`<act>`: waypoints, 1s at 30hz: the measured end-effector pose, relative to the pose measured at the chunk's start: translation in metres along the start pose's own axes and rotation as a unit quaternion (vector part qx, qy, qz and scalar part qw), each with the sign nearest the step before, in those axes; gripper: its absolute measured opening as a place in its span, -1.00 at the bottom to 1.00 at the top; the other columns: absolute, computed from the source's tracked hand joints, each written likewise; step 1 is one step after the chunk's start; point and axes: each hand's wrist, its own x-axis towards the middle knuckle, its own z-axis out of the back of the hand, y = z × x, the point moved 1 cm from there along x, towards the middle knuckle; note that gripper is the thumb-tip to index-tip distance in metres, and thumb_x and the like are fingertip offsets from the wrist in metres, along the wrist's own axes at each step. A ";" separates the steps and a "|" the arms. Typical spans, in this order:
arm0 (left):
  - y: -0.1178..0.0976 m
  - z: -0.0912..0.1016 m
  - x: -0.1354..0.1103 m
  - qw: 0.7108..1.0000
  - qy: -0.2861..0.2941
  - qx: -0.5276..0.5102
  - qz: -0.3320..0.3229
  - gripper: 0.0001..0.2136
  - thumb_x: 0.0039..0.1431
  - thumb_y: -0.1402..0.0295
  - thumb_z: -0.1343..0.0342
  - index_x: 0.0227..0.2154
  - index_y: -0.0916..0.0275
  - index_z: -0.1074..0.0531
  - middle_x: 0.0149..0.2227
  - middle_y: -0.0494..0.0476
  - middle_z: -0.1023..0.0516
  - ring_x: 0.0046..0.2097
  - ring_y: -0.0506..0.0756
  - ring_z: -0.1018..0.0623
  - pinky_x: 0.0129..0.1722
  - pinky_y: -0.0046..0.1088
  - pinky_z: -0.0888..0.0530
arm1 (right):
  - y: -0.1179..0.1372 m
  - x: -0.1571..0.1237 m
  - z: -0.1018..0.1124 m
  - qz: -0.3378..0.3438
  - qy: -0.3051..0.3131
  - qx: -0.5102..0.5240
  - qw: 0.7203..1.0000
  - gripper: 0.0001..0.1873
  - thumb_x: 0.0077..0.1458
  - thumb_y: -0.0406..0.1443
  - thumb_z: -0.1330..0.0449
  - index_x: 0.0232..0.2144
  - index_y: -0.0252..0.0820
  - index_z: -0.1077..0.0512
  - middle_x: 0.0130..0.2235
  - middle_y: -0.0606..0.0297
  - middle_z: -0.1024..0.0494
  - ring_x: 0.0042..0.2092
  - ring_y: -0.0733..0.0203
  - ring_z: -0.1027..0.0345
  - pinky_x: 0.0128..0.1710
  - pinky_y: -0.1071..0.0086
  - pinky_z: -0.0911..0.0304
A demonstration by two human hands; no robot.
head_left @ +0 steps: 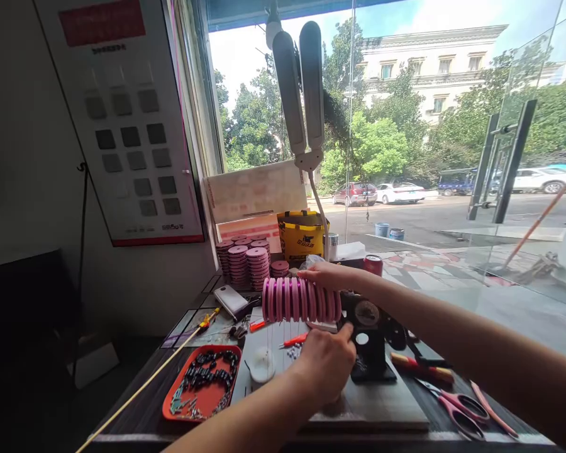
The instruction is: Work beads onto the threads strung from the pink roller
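- Here my right hand (pixel 327 275) lies flat along the top of the row of pink spools (pixel 300 299), fingers stretched out and resting on them; the row sits on the black winder (pixel 370 336) at the middle of the workbench (pixel 382 402)
- my left hand (pixel 327 365) is curled just below the row, beside the winder; whether it pinches anything I cannot tell
- an orange tray (pixel 202 384) of small parts lies to the left; pink scissors (pixel 457 406) to the right
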 end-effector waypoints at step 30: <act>-0.022 0.002 -0.028 0.912 -0.158 -0.306 0.224 -0.85 0.00 0.44 0.01 -0.36 0.21 -0.42 -0.30 0.14 -0.53 -0.30 0.17 -0.52 -0.35 -0.35 -0.40 | 0.007 -0.035 -0.014 -0.022 -0.141 0.047 0.989 -0.59 0.22 -0.10 0.16 -0.40 -0.19 -0.37 -0.44 0.31 -0.42 -0.40 0.26 -0.25 -0.40 0.42 -0.01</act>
